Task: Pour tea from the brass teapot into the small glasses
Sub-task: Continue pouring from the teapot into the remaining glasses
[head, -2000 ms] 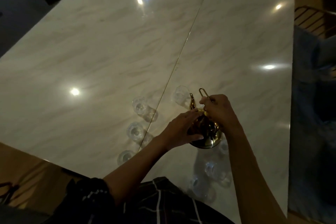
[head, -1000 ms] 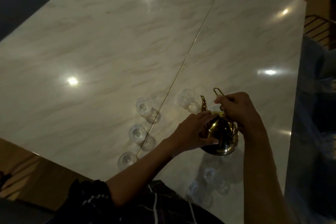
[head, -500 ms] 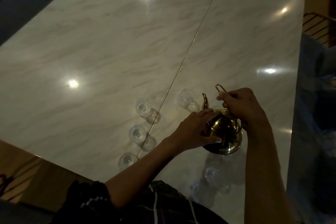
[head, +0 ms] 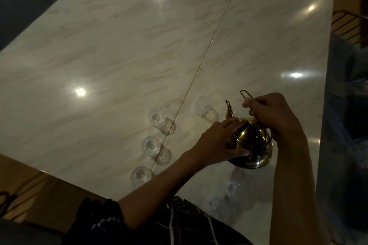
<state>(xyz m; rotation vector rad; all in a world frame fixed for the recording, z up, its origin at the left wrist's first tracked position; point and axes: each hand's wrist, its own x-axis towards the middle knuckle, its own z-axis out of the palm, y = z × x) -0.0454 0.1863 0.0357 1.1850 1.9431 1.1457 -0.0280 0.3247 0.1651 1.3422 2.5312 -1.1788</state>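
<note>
The brass teapot (head: 252, 145) stands on the marble table (head: 119, 55), spout pointing away toward a small clear glass (head: 203, 104). My right hand (head: 272, 115) grips the teapot's wire handle from above. My left hand (head: 217, 141) cups the pot's left side, fingers over the lid area and thumb along the body. Three small glasses stand in a column to the left: a far one (head: 157, 115), a middle one (head: 150, 145) and a near one (head: 140, 175). Two more glasses (head: 232, 187) sit dimly below the teapot, near the table's front edge.
A thin gold seam (head: 209, 49) runs diagonally across the tabletop. A wire chair back (head: 348, 24) stands past the table's right edge, with dark blue fabric (head: 346, 105) below it. The table's near corner edge lies close to the near glass.
The teapot and both hands have shifted slightly rightward and away in view over two seconds; the grips stay the same. The glasses have not moved on the table.
</note>
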